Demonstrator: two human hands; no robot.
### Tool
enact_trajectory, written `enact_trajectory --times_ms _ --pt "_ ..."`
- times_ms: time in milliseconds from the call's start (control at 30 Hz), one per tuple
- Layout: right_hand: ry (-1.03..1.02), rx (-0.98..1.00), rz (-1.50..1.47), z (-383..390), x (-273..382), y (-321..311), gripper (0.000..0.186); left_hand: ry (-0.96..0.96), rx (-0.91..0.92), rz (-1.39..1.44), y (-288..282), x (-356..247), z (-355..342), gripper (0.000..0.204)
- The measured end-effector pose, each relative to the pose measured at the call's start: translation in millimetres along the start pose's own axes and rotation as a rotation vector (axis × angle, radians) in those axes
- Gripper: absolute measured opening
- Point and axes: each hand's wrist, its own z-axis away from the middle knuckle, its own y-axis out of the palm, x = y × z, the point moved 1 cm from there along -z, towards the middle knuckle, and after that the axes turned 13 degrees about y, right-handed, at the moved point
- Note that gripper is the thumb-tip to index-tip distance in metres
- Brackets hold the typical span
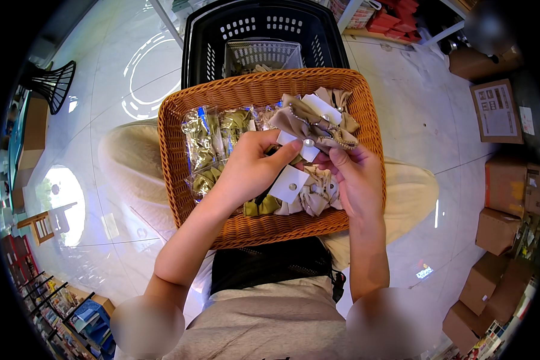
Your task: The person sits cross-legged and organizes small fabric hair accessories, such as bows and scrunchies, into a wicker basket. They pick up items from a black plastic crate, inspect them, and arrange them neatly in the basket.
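Above the wicker basket [173, 156] on my lap, both hands hold a taupe fabric hair bow [309, 123] with a beaded edge and a white card. My left hand [252, 162] is closed, thumb and fingers pinching the card beside a pearl-like bead [308, 143]. From the other side my right hand [357, 177] pinches the bow's lower right edge. Just beneath lie a white card with a round stud [289, 185] and a pale beaded bow [321, 195]. Another beige bow [342, 114] sits behind the held one, partly hidden.
Plastic-wrapped olive hair pieces [201, 141] fill the basket's left side. Beyond stands a black crate [198, 42] with a grey mesh bin [264, 48] inside. Cardboard boxes [501, 111] line the right; a black wire stand [57, 87] is at far left.
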Motion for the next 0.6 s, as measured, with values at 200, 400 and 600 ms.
enact_trajectory --times_ms 200,400,600 --pt "-0.018 -0.004 0.125 1 2 -1 0.019 -0.015 -0.008 -0.019 -1 14 2 0.022" --pt "-0.009 0.047 0.148 -4 -2 -9 0.031 -0.081 -0.018 0.059 0 0 3 0.023" --pt "0.071 0.047 0.033 -5 5 -7 0.033 -0.048 0.247 -0.136 -9 10 -1 0.022"
